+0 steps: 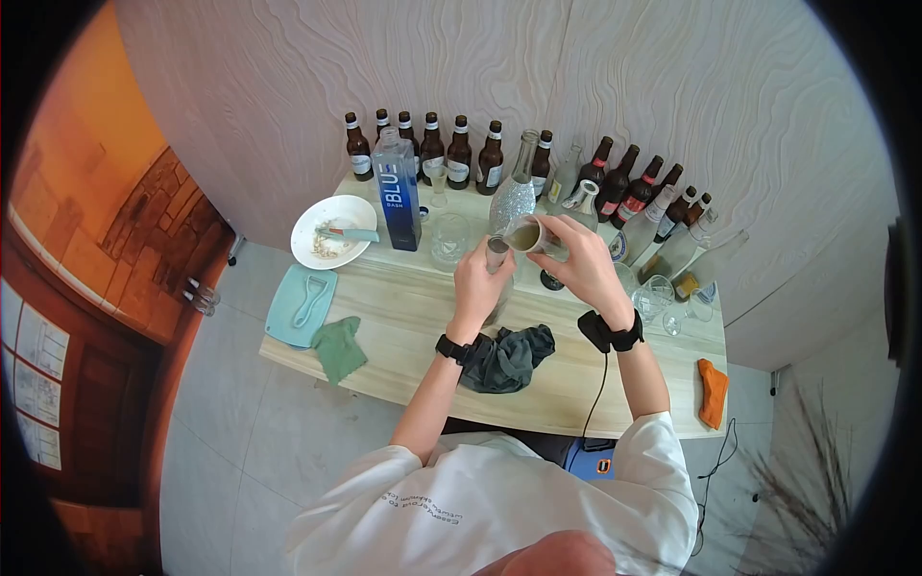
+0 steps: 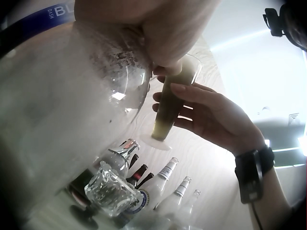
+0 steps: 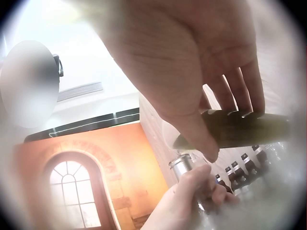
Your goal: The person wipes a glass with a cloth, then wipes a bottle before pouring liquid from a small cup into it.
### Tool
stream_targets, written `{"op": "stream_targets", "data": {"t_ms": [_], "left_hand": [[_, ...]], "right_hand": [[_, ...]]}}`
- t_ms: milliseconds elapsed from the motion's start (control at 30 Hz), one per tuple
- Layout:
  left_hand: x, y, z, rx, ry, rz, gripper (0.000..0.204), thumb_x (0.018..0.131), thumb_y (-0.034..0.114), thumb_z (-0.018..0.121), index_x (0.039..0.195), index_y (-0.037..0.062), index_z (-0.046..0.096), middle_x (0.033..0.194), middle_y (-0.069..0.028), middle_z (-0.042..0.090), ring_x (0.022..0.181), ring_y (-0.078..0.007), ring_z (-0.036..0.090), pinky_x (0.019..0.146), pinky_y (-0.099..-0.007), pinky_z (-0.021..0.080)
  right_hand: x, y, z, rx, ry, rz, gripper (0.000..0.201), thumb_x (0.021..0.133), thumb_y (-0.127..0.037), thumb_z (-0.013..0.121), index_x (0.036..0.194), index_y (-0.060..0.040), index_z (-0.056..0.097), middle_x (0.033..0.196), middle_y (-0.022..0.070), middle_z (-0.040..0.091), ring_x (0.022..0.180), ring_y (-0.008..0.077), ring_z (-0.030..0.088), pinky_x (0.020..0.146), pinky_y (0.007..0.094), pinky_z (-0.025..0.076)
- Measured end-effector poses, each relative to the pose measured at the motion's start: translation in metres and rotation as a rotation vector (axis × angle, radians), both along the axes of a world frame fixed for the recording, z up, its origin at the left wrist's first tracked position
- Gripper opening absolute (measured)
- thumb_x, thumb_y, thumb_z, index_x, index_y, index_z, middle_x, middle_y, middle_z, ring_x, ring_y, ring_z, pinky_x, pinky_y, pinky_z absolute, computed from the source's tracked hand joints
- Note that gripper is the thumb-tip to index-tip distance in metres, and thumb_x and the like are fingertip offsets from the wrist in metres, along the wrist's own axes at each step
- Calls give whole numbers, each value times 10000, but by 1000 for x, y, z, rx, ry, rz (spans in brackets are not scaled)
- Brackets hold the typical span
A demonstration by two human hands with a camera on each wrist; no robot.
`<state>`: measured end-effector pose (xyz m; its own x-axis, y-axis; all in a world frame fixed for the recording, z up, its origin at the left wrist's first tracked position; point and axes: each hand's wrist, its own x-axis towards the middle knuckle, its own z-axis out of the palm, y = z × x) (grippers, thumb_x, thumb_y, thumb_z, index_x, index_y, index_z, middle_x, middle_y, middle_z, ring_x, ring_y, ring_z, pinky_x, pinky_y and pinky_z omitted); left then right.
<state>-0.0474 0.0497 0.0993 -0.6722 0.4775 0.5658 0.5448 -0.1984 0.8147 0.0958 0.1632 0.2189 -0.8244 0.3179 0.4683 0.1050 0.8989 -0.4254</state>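
Just right of the blue bottle (image 1: pixel 396 189) on the worktop (image 1: pixel 403 317), the left hand (image 1: pixel 480 284) curls round a metal-topped shaker (image 1: pixel 497 253), most of it hidden behind the fingers. The right hand (image 1: pixel 579 264) pinches a glass (image 1: pixel 530 233) of yellowish liquid, tipped on its side with its mouth over the shaker's top. In the left wrist view, a blurred glass vessel blocks much of the frame. A dark cloth (image 1: pixel 509 357) lies below both hands.

Bright, even daylight; fisheye-warped edges, wrist views blurred, perhaps overexposed by glare.
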Motion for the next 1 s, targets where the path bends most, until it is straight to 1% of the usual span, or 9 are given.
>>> {"op": "stream_targets", "data": {"t_ms": [100, 200, 400, 1000], "left_hand": [[0, 1, -1, -2, 2, 2, 198, 918, 167, 778, 1031, 32, 687, 857, -188, 733, 812, -447, 687, 717, -487, 533], [-1, 1, -2, -3, -3, 2, 197, 918, 166, 777, 1028, 31, 686, 852, -188, 732, 809, -446, 687, 717, -486, 533], [0, 0, 0, 5, -3, 0, 197, 915, 162, 779, 1018, 27, 680, 847, -189, 729, 804, -444, 687, 709, -489, 528], [-1, 2, -3, 14, 14, 18, 197, 914, 157, 788, 1006, 19, 682, 834, -182, 739, 797, -434, 703, 700, -487, 534]], "right_hand": [[0, 1, 1, 25, -13, -7, 536, 859, -191, 853, 1350, -58, 682, 1127, 144, 731, 1023, 394, 699, 864, 448, 561], [0, 3, -2, 58, 19, 5, 536, 845, -181, 849, 1353, -100, 694, 1070, 121, 720, 971, 377, 704, 823, 471, 574], [1, 2, 3, 72, -2, -5, 540, 843, -176, 843, 1357, -104, 695, 1082, 125, 717, 992, 374, 699, 842, 469, 571], [1, 0, 9, 142, -13, -4, 541, 830, -165, 842, 1348, -109, 697, 1095, 117, 721, 988, 359, 706, 837, 461, 578]]}}
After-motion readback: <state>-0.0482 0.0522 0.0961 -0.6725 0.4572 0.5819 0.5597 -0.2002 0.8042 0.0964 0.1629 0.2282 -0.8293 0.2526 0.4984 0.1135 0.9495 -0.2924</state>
